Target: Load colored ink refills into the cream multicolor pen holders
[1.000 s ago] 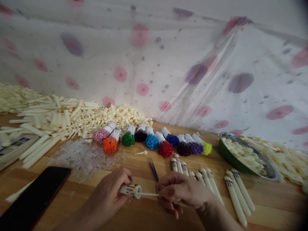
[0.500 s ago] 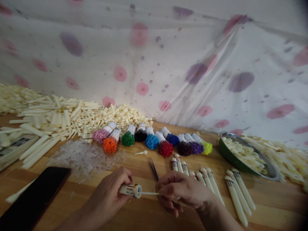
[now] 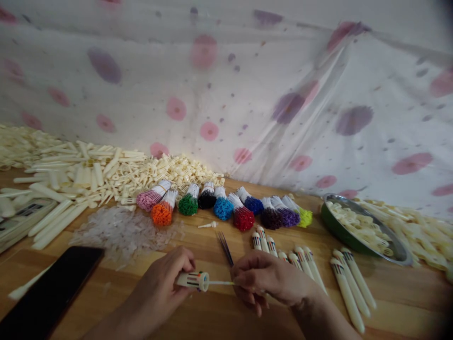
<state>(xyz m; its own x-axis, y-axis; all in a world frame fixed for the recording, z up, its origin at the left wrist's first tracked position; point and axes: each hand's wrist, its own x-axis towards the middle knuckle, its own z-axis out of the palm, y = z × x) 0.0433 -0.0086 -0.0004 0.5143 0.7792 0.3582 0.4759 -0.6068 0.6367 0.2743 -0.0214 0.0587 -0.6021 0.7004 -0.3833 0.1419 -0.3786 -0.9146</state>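
Toward the right of the wooden table, a green bowl with a shiny metal rim holds a heap of cream ring-like parts; it looks tipped toward the person, and a pile of long cream pieces lies just beyond it. A slotted barrel, itself a small holder, shows dark and coloured strips through its side slots. It is above the near middle of the table, grasped near its back end between the thumb and curled fingers of the left hand. Its long axis runs nearly level from left to right, and its round open mouth faces the right hand. That hand pinches a white rod between thumb and forefinger; the rod lies almost in line with the barrel, its left end at the mouth, though how far inside is hidden. Dark thin rods point away from the person beside the right fingers; whether these are gripped too, I cannot tell. Farther right, three cream pens lie slanted side by side, their colour-marked ends pointing away from the person.
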